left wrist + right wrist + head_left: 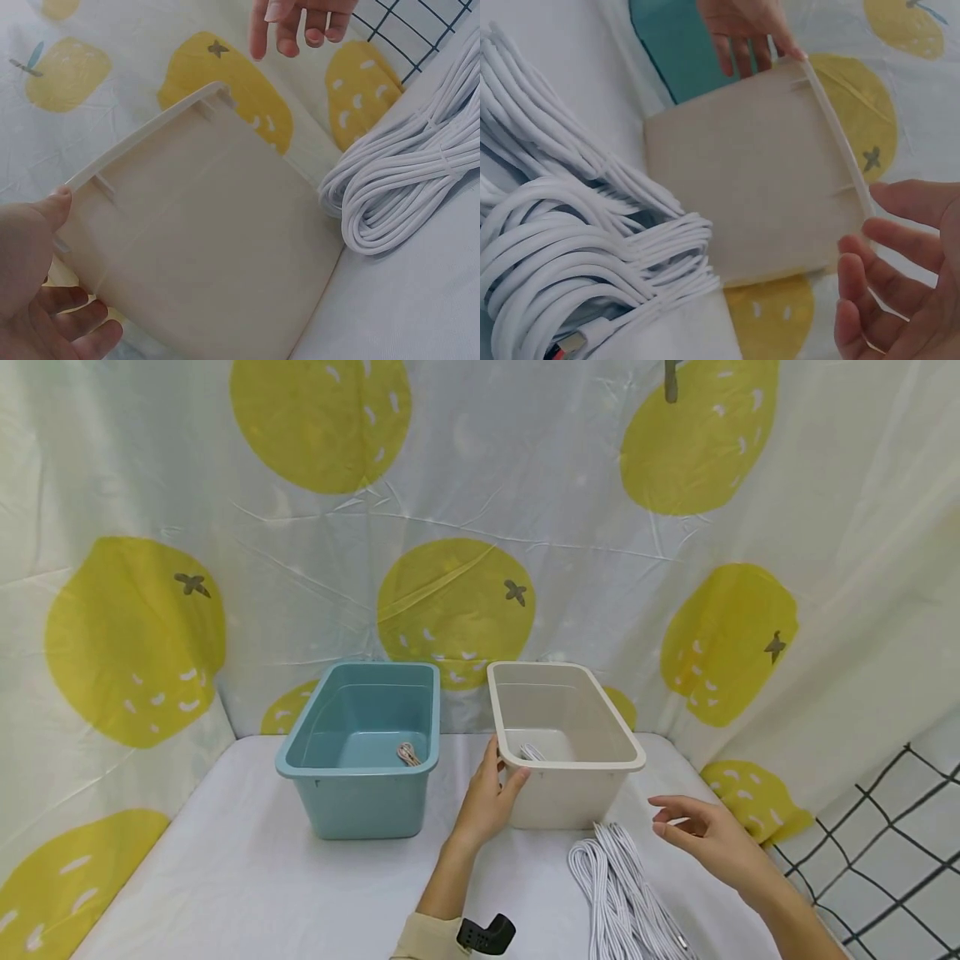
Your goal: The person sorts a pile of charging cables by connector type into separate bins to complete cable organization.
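Note:
A beige plastic bin (562,797) stands on the white cloth, right of a blue-green bin (360,810). At its front left corner, my left hand (483,802) holds the rim, thumb in front and fingers along the side. My right hand (708,839) hovers off the bin's front right corner, fingers loosely bent and holding nothing. Below it lie bundled white cables (626,893); a metal USB plug (571,343) shows among them in the right wrist view. Inside the beige bin, part of a white cable (531,752) is visible.
A small pinkish-brown coiled cable (407,753) lies in the blue-green bin. Behind both bins hangs a curtain (570,602) printed with yellow fruit. A black wire grid (892,843) borders the table on the right.

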{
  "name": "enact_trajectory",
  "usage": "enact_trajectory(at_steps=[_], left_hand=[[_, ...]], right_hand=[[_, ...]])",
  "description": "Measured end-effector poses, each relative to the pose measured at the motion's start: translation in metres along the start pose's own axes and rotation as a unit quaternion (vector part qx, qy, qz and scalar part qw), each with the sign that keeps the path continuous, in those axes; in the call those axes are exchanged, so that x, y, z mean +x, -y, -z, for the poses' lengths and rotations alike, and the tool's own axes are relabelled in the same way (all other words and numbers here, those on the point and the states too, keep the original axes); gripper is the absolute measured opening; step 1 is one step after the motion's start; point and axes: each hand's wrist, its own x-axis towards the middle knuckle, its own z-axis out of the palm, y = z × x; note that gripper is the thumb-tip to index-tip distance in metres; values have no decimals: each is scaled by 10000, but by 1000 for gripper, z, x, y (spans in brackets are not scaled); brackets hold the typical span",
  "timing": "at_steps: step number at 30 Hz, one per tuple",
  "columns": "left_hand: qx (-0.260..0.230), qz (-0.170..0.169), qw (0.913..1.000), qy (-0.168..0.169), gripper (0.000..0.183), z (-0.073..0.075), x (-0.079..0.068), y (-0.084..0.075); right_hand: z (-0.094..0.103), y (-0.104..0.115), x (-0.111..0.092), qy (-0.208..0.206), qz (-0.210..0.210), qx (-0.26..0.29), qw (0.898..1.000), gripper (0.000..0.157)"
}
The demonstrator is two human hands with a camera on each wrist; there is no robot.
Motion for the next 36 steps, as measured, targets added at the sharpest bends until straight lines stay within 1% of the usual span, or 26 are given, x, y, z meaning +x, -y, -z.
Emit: enact_trajectory(at_steps=[3, 6, 9, 11, 16, 19, 28, 31, 33, 36], left_hand=[[9, 31, 10000, 8, 70, 0, 0, 0], [-2, 18, 10000, 17, 70, 0, 0, 0], [-4, -14, 10000, 30, 70, -1, 1, 0], [-2, -13, 10000, 42, 71, -1, 1, 0], [-80, -38, 10000, 32, 70, 0, 1, 1], [-100, -33, 9999, 29, 71, -1, 0, 3], [-86, 20, 10000, 24, 69, -2, 0, 2], [-35, 31, 10000, 9, 69, -2, -1, 1], [-32, 21, 10000, -3, 69, -1, -1, 0], [-44, -21, 10000, -6, 69, 0, -1, 0]], right_hand=[[-3, -4, -3, 19, 67, 15, 10000, 42], [-5, -6, -7, 67, 3, 89, 9999, 42], [-6, -8, -11, 81, -201, 159, 9996, 44], [-8, -11, -13, 149, -206, 183, 9995, 45], [-12, -19, -14, 313, -379, 303, 9983, 48], [-16, -25, -14, 331, -519, 309, 9976, 49], [-27, -45, -16, 304, -831, 195, 9959, 50], [-31, -52, -15, 303, -938, 43, 9951, 52], [-35, -58, -16, 349, -973, -70, 9946, 54], [-41, -65, -17, 511, -1003, -100, 9936, 56]])
